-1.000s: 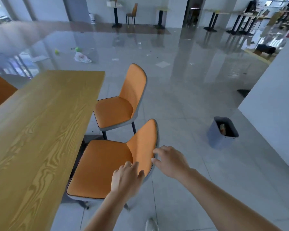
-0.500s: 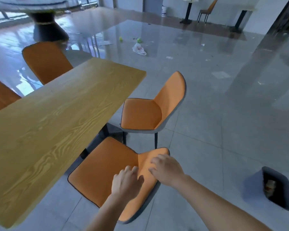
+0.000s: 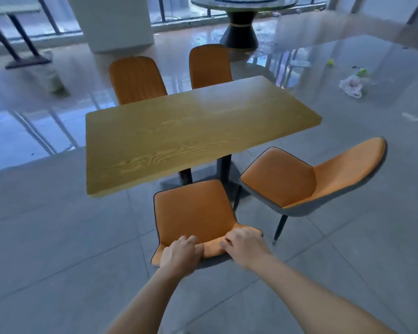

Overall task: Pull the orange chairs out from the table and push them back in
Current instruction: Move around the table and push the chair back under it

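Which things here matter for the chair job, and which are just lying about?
Job: held chair, left hand, right hand, side chair, two far chairs, wooden table.
Lying about: floor litter, round table.

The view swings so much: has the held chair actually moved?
Yes. The held chair has slid away from the wooden table: its seat sat partly under the table edge, and now shows clear of it.
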Tool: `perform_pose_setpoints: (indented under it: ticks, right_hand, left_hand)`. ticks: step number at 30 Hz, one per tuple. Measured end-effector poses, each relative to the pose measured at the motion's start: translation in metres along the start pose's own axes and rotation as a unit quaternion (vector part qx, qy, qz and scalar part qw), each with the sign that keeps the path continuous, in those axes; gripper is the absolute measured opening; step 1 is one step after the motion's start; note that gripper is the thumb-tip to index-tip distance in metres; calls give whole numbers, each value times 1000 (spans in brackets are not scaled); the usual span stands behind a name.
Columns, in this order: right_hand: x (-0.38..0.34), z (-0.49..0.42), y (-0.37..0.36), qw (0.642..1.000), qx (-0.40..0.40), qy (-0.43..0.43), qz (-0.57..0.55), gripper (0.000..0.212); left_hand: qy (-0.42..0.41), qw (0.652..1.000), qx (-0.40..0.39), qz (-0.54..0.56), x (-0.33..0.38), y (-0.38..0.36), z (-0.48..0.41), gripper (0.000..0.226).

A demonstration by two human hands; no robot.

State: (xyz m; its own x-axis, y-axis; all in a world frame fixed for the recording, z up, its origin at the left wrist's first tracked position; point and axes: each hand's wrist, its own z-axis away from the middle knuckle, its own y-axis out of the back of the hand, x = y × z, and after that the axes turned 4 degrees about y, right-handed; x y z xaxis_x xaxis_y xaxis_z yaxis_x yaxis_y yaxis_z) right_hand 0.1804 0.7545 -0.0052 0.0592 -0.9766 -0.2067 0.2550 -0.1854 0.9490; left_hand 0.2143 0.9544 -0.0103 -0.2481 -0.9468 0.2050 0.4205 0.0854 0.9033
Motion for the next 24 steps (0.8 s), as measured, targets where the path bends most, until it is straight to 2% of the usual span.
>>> perform_pose_setpoints:
  ticks: [3,5,12,24]
  right_hand:
    - [3,-2,-5,1000,11,12,1,48]
    - [5,-2,-7,1000,24,16,3,49]
    - [9,-12,-18,999,49,-6,11,53]
    - [29,-17,-36,991,131,23,7,51]
  left_hand:
    - [5,1000,4,6,-8,-12,12,25]
    - [5,999,44,21,-10,-9,22,25]
    - [71,993,79,49,-15,-15,24,49]
    - [181,970,142,83,10,-27,26,53]
